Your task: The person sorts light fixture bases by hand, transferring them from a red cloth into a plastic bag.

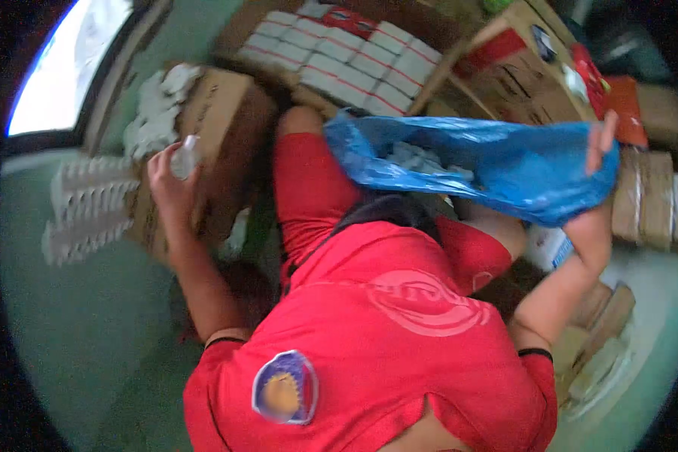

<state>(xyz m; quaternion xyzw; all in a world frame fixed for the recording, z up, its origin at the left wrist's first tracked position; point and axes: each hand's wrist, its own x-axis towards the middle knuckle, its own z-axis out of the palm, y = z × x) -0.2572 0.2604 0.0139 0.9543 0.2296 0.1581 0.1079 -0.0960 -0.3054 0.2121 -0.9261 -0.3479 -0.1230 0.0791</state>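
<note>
My left hand (172,177) is raised at the left, its fingers closed around a small clear bottle (185,161) with a whitish top. It is above a cardboard box (217,124), close to a pile of white pieces (152,113) that blur prevents me from naming. Over on the right, my right hand (600,143) grips the rim of a blue plastic bag (535,169), with part of the hand hidden by the plastic. The bag's mouth is spread wide across my lap, and some pale, clear items (422,160) lie inside.
Stacked egg-carton-like trays (90,200) stand at the left. A large carton (279,56) with rows of white packs is in front of me. More cardboard boxes (505,75) are at the right, and a round tray (599,369) with cardboard pieces is at lower right.
</note>
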